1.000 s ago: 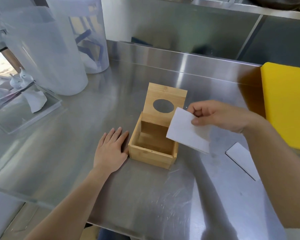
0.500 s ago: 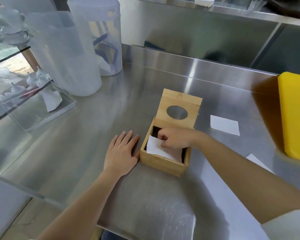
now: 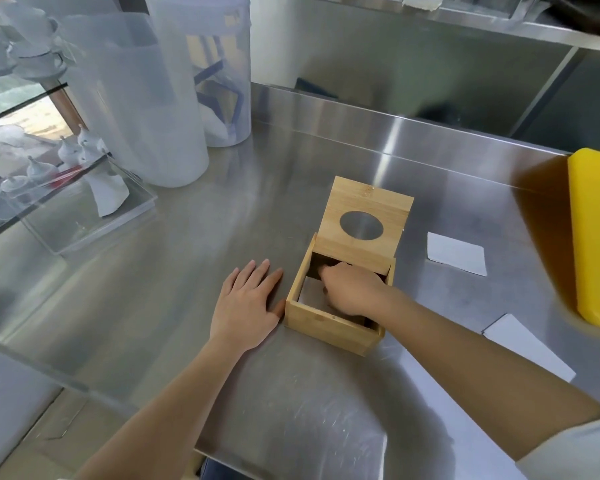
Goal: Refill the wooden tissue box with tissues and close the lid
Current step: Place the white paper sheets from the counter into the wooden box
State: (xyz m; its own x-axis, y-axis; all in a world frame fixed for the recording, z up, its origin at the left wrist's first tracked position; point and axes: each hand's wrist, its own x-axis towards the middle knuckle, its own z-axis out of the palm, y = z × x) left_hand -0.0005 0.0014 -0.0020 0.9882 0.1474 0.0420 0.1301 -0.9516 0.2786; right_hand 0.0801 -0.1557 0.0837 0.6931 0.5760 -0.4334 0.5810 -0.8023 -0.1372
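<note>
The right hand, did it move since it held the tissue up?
Yes. The right hand went down into the box, pressing the tissue inside; earlier it was above the box.

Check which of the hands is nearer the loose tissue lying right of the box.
Right. The right hand is inside the box, closer to that tissue; the left hand lies flat on the box's far side.

This looks like a commercial kitchen or café back counter. The hands work on a stainless steel worktop point(image 3: 291, 427) with a raised steel backsplash point(image 3: 413, 129) beyond them. Far left of the left hand point(image 3: 246, 306) stand large translucent plastic containers point(image 3: 136, 109) and shelved white teaware point(image 3: 25, 46); right of the right hand point(image 3: 354, 289) lies a yellow cutting board point(image 3: 596, 233).
</note>
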